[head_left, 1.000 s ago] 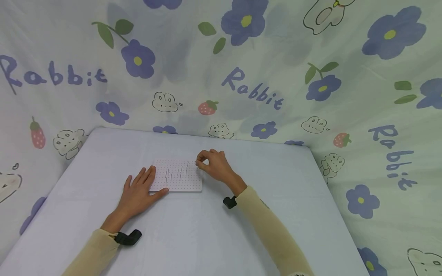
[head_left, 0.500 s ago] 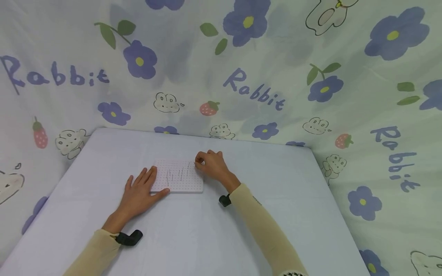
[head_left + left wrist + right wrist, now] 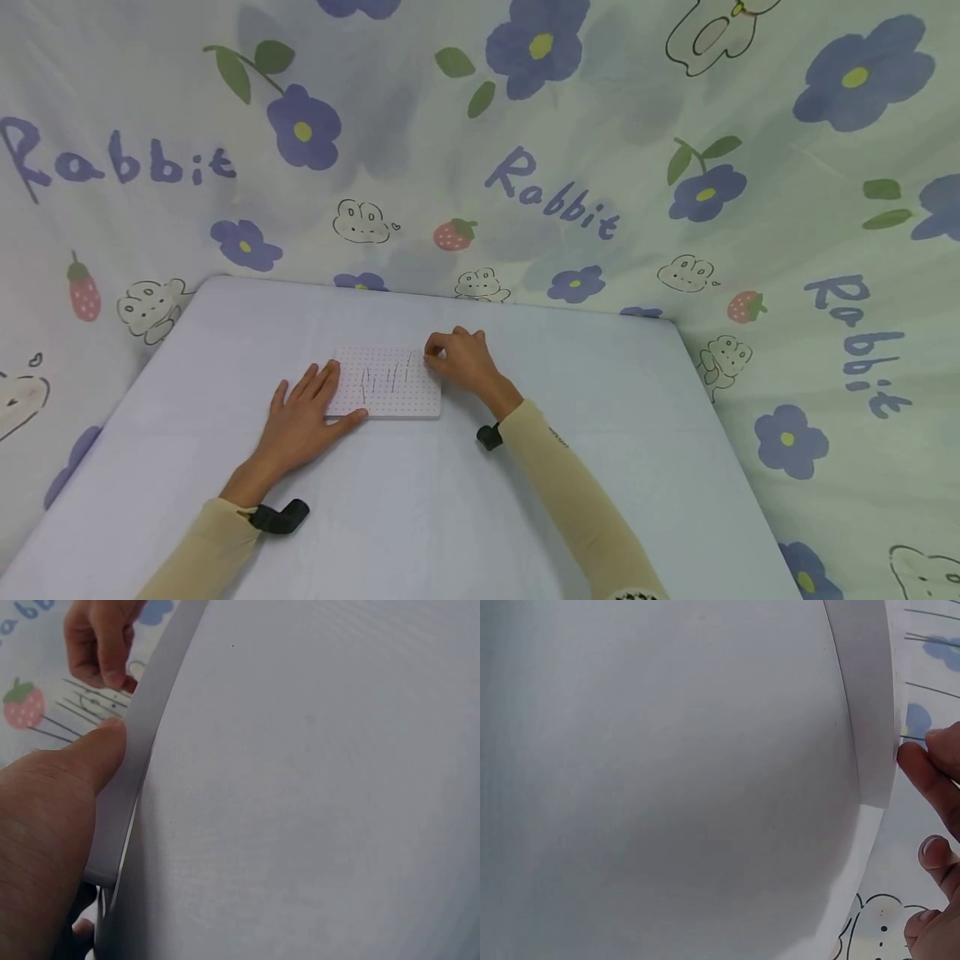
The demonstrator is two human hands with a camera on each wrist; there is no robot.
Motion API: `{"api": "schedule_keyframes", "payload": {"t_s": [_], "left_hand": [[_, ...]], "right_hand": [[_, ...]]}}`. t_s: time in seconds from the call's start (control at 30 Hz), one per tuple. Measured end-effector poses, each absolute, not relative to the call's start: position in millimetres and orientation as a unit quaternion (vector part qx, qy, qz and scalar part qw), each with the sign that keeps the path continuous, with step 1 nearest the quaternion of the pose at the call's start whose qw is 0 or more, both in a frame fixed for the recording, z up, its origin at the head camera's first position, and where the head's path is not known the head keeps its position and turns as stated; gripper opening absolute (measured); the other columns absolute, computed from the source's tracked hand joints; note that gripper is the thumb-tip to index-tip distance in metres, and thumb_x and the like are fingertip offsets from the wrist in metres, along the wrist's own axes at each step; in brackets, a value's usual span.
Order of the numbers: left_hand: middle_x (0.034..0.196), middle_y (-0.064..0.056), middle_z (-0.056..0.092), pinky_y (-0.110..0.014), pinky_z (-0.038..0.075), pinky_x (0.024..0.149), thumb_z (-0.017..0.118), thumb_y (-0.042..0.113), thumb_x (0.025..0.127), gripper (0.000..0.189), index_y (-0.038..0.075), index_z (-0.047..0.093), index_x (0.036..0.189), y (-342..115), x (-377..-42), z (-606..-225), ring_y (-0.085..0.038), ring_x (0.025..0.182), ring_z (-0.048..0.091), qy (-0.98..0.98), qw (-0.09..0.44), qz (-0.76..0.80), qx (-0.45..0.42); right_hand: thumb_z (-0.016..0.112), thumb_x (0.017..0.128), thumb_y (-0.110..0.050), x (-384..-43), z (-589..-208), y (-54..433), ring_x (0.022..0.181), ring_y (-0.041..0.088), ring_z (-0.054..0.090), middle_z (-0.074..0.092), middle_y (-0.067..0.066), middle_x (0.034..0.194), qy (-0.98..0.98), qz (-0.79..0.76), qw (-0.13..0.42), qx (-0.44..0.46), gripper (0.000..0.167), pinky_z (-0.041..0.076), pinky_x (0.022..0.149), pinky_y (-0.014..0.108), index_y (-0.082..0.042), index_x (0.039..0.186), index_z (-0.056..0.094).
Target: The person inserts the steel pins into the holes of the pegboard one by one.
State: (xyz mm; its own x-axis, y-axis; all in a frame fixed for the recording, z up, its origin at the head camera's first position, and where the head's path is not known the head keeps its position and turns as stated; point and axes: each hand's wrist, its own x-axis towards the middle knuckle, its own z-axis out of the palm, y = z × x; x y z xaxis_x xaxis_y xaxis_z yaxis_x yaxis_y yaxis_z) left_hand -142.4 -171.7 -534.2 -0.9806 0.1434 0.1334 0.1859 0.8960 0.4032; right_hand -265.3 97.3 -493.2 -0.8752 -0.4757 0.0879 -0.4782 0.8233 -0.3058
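Observation:
A white board (image 3: 412, 406) with a grid of small holes lies on the table. Several thin dark rods (image 3: 393, 377) stand up from it, spaced apart. My left hand (image 3: 296, 421) rests on the board's left side, fingers straight and spread, thumb (image 3: 105, 750) along the near edge. Over the right end of the board, my right hand (image 3: 467, 360) pinches a thin dark rod (image 3: 913, 737) between thumb and index finger. The lower end of that rod meets the board's edge in the right wrist view; whether it sits in a hole cannot be seen.
A white-covered table (image 3: 420, 517) spreads around the board. Behind it hangs a curtain (image 3: 420, 175) printed with flowers, rabbits and strawberries. Each wrist bears a black camera mount, the left one (image 3: 279, 517) close above the tabletop.
Early on, my right hand shifted slightly left over the board's right end, and its forearm swung left a little. Since then it has barely moved. My left hand stays in place.

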Motion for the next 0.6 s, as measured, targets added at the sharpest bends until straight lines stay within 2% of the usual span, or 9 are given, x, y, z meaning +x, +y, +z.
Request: {"api": "schedule_keyframes", "payload": {"t_s": [0.3,0.47,0.6], "left_hand": [[0.162,-0.024,0.026,-0.071,0.003,0.115,0.06,0.066,0.091,0.103,-0.003,0.023,0.158,-172,-145,-533,-0.047,0.15,0.018,-0.972,0.051,-0.213,-0.089],[0.162,-0.026,0.026,-0.073,0.004,0.113,0.06,0.065,0.091,0.102,-0.004,0.023,0.157,-174,-145,-527,-0.048,0.15,0.018,-0.972,0.034,-0.213,-0.097],[0.161,-0.027,0.025,-0.074,0.005,0.112,0.058,0.066,0.092,0.102,-0.005,0.023,0.157,-177,-147,-517,-0.049,0.149,0.018,-0.969,0.01,-0.224,-0.105]], "right_hand": [[0.067,0.097,-0.037,-266,-493,98,0.084,0.007,0.05,0.071,-0.018,0.097,-0.957,0.159,0.0,0.241,0.011,0.034,0.082,0.036,-0.028,0.101,0.072],[0.067,0.098,-0.037,-265,-489,101,0.09,0.007,0.054,0.071,-0.016,0.101,-0.953,0.177,-0.034,0.242,0.018,0.04,0.09,0.039,-0.024,0.109,0.072],[0.066,0.099,-0.034,-268,-481,113,0.096,0.009,0.059,0.071,-0.013,0.103,-0.95,0.202,-0.045,0.235,0.021,0.048,0.092,0.036,-0.022,0.116,0.071]]}}
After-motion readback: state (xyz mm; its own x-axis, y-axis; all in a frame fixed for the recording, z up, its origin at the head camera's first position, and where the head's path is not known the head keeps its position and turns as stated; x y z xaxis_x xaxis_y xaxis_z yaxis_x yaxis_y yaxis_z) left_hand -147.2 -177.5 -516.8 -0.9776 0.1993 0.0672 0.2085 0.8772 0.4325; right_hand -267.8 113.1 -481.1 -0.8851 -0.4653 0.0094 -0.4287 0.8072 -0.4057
